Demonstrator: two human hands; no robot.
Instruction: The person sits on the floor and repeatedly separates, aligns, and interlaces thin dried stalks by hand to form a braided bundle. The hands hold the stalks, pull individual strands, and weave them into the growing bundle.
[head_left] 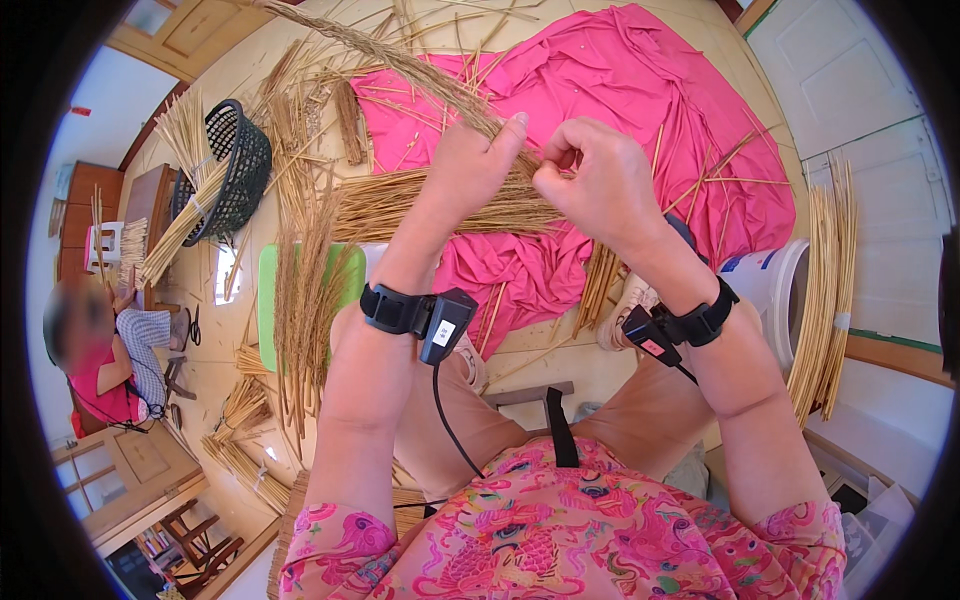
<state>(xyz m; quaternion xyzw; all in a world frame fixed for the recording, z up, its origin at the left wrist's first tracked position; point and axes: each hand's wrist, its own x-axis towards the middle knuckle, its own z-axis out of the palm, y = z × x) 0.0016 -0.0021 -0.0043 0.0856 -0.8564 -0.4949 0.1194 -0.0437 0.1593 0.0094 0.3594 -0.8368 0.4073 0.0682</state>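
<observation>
My left hand point(470, 175) is closed around a bundle of dried grass stalks point(410, 68), thumb pointing up along it. The feathery bundle slants away to the far left. Close to its near end, my right hand point(603, 185) is curled with thumb and index finger pinched together; what sits in that pinch is too small to make out. Below both hands, a thick pile of straw-coloured stalks point(385, 207) lies across a pink cloth point(640, 90). Both wrists carry black straps with small devices.
More feathery stalks point(305, 300) rest over a green-topped stool point(268, 300) at left. Beyond stands a dark plastic basket point(238, 165) beside tied stalks. At right are a white bucket point(765, 290) and an upright stalk bundle point(825, 290). Another person point(105, 365) sits at far left.
</observation>
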